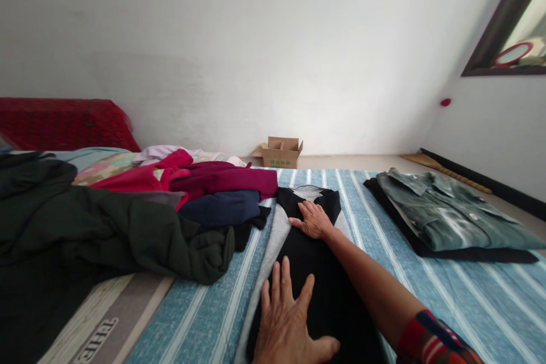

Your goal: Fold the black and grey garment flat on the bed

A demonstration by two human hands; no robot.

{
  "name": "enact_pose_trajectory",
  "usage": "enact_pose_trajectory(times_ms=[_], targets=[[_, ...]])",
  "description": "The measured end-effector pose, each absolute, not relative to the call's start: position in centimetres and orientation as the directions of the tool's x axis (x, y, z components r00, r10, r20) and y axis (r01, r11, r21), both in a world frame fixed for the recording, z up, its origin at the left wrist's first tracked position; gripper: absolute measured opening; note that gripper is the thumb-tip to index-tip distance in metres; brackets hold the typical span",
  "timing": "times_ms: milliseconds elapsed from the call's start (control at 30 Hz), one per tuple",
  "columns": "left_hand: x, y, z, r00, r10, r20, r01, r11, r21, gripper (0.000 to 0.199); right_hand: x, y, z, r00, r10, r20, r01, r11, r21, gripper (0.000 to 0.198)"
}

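A black and grey garment [322, 290] lies lengthwise in front of me on a blue striped sheet [194, 310], its sides folded inward. Near its far end, by the black collar-like part, my right hand [314, 219] rests palm down with the thumb out to the left. Closer to me, my left hand [286, 321] is laid on the black cloth, fingers spread. Neither hand grips anything. The near end of the garment runs out of the picture.
Left of the garment lies a loose heap: a dark green garment [140, 233], a navy one [224, 209] and a magenta one [230, 181]. Folded clothes with a grey-green denim jacket [452, 210] on top lie at the right. A cardboard box [280, 153] stands by the wall.
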State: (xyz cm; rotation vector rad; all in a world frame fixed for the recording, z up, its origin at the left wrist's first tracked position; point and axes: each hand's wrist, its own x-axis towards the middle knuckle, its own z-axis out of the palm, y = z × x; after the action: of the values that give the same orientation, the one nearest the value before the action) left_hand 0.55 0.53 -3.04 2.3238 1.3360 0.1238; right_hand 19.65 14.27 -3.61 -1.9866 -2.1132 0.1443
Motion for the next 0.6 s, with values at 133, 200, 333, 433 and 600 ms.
enact_pose_trajectory(times_ms=[133,200,333,433,600], targets=[[0.7,0.4,-2.5,0.515,0.843,-0.158,0.812,-0.421,0.404,0.098,19.2,14.0,-2.9,-0.025,0.992,0.12,0.975,0.051,-0.215,0.07],[0.7,0.3,-2.3,0.516,0.842,-0.158,0.815,-0.426,0.394,0.099,18.4,13.3,-2.4,0.001,0.99,0.139,0.979,0.028,-0.204,0.071],[0.7,0.2,-2.3,0.528,0.839,-0.13,0.806,-0.447,0.388,0.098,15.9,9.9,-1.5,-0.035,0.986,0.165,0.977,0.068,-0.2,0.076],[0.7,0.2,-2.5,0.547,0.83,-0.113,0.789,-0.465,0.402,0.102,14.7,5.8,-1.5,-0.051,0.988,0.145,0.971,0.083,-0.223,0.079],[0.7,0.0,-2.4,0.535,0.837,-0.115,0.795,-0.453,0.403,0.102,15.1,-0.2,-2.6,0.03,0.996,0.085,0.963,-0.006,-0.27,0.077]])
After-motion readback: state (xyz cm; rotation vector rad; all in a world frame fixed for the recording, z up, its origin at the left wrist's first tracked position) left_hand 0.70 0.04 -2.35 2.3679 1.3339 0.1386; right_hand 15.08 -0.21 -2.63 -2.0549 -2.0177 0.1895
